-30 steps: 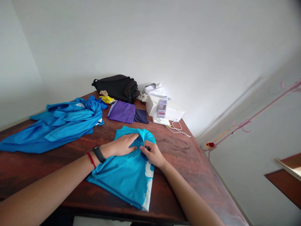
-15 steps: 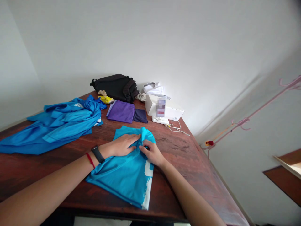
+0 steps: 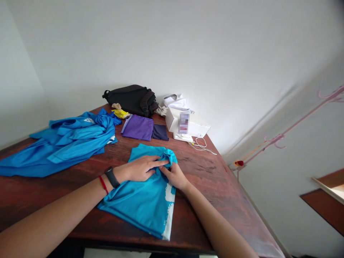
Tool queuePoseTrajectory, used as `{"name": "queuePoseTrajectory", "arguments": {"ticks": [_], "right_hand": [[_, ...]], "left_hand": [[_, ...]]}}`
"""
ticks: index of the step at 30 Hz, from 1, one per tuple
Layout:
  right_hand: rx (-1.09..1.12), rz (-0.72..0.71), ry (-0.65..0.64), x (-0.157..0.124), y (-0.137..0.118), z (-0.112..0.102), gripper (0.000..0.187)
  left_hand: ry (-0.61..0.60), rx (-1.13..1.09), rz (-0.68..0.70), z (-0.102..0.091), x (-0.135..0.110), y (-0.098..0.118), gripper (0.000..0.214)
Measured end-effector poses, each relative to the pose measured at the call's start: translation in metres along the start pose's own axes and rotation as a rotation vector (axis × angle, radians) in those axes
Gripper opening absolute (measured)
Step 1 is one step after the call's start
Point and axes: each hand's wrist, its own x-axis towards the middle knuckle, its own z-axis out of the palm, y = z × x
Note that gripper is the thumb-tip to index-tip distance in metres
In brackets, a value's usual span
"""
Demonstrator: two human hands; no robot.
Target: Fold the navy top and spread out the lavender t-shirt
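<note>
A turquoise shirt (image 3: 142, 202) with white print along one edge lies partly folded on the dark wooden table (image 3: 215, 182). My left hand (image 3: 141, 168), with a black band and a red string on its wrist, lies across the shirt with fingers reaching right and pinching a bunched fold. My right hand (image 3: 174, 175) grips the same bunched fabric from the right side, fingers closed on it. Both hands meet at the shirt's far right part.
A heap of blue garments (image 3: 61, 141) covers the table's left. Behind lie a folded purple cloth (image 3: 138, 128), a small navy cloth (image 3: 160, 132), a black bag (image 3: 131, 98), a white box (image 3: 188, 125) with a cable (image 3: 201, 145). A pink hanger rack (image 3: 295, 125) stands right.
My left hand has slid to the right and closed on the shirt's fold. The fabric between the two hands is more bunched. The right hand stays put.
</note>
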Motion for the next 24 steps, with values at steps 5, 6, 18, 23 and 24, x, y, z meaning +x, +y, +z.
{"name": "queuePoseTrajectory", "arguments": {"ticks": [5, 6, 18, 23, 24], "right_hand": [[-0.013, 0.003, -0.014, -0.0003, 0.0024, -0.0006, 0.036], [-0.017, 0.004, -0.020, -0.0006, 0.0028, -0.0008, 0.037], [-0.062, 0.017, -0.044, -0.0018, 0.0051, -0.0006, 0.038], [-0.041, 0.015, -0.048, -0.0018, 0.0027, -0.0008, 0.035], [-0.039, 0.012, -0.046, -0.0017, 0.0019, -0.0007, 0.035]], "left_hand": [[-0.007, -0.014, -0.001, -0.0027, 0.0019, 0.0015, 0.063], [-0.012, -0.015, -0.007, -0.0032, 0.0023, 0.0017, 0.062], [-0.022, -0.057, -0.017, -0.0063, 0.0029, 0.0030, 0.063], [-0.011, -0.063, -0.002, -0.0046, 0.0029, 0.0015, 0.063], [-0.007, -0.064, 0.001, -0.0041, 0.0027, 0.0012, 0.062]]}}
